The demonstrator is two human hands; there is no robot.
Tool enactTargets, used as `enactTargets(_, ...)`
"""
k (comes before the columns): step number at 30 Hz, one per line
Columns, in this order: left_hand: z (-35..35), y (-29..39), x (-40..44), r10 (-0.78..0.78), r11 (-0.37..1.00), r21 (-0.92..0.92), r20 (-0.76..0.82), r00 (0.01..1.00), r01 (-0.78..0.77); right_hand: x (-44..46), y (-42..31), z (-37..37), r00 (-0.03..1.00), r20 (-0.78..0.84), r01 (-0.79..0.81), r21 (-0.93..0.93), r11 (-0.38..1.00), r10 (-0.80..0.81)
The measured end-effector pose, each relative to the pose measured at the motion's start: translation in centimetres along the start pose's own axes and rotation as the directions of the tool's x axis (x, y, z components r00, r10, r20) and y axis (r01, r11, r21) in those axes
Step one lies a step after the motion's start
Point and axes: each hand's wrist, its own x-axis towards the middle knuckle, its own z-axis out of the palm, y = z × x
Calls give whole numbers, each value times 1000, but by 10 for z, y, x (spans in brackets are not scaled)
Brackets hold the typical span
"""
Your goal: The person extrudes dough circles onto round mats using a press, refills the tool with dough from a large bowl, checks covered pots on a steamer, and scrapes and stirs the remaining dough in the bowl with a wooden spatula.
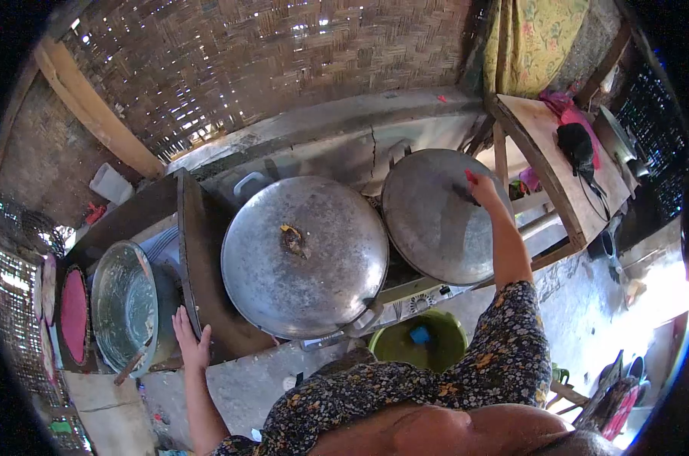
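Observation:
My right hand (481, 190) is closed around a small red object (470, 176) over the grey metal lid (428, 220) of the right pot. Whether it also grips the lid's knob I cannot tell. My left hand (192, 342) has its fingers extended and holds nothing; it is by the edge of a dark wooden panel (194, 258), close to a greenish basin (124, 296). A stick (131, 365) leans over the basin's rim. Between my hands sits a large pot with a domed metal lid (306, 281), a worn knob (293, 242) at its top.
A green tub (460, 342) with liquid and a blue item (419, 334) stands below the pots. At right is a wooden table (538, 129) with a black cloth-like item (576, 148). A pink round item (74, 315) lies far left. Woven wall (283, 68) behind.

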Motion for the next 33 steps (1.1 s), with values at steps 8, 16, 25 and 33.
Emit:
enactTargets(8, -5, 4, 0, -4, 1000, -25, 18, 1000, 4, 8, 6, 11, 956, -153, -209, 246, 947, 250)
enactTargets(16, 1, -4, 0, 24, 998, -53, -5, 1000, -24, 6, 46, -130, 854, -453, -131, 286, 949, 254)
enactTargets(25, 2, -4, 1, 39, 985, -168, -17, 999, -41, -131, 48, -259, 744, -382, 1, 821, 571, 548)
enactTargets(33, 1, -4, 2, 109, 964, -242, -33, 993, -114, -252, 126, -282, 550, -438, -250, 727, 640, 711)
